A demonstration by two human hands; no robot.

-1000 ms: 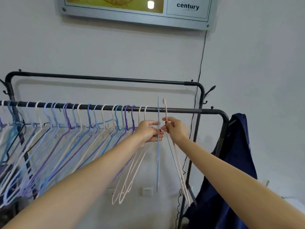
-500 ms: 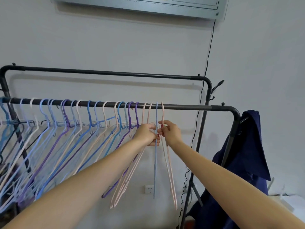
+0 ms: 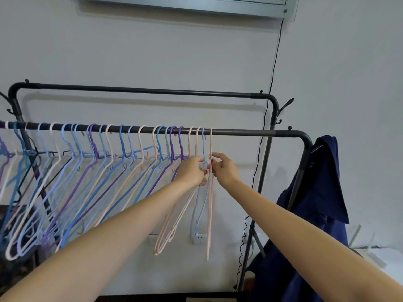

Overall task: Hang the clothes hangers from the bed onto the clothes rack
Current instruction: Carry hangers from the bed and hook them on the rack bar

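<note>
Both hooks that stood above the front rail a second ago now sit over it. The pink hanger (image 3: 210, 192) and the light blue hanger (image 3: 203, 192) hang from the front rail (image 3: 239, 133) of the clothes rack (image 3: 272, 118), at the right end of the row of hangers (image 3: 98, 162) already there. Half a second ago their hooks were level with the rail; now they are plainly seated.

The right hand (image 3: 224, 170) pinches the neck of the pink hanger between thumb and forefinger, just below the hook. The left hand (image 3: 192, 171) has its fingers curled in against the necks of the hangers beside it; it appears to grip the blue one, though the exact hold is partly hidden by the hand itself. The two hands are almost touching.

The pink hanger hangs edge-on and nearly straight down; the blue one is turned slightly. Two further pink hangers just to the left slant away from them.

Judgement: this pair is hung, and only the release remains. Letting go gently should avoid swinging, as the light hangers would rock easily. The rail has free length to the right. The bed is not in view, so I cannot tell how many hangers are left there. A dark blue garment (image 3: 316, 192) drapes over the right end of the rack, well apart from the hands.
</note>
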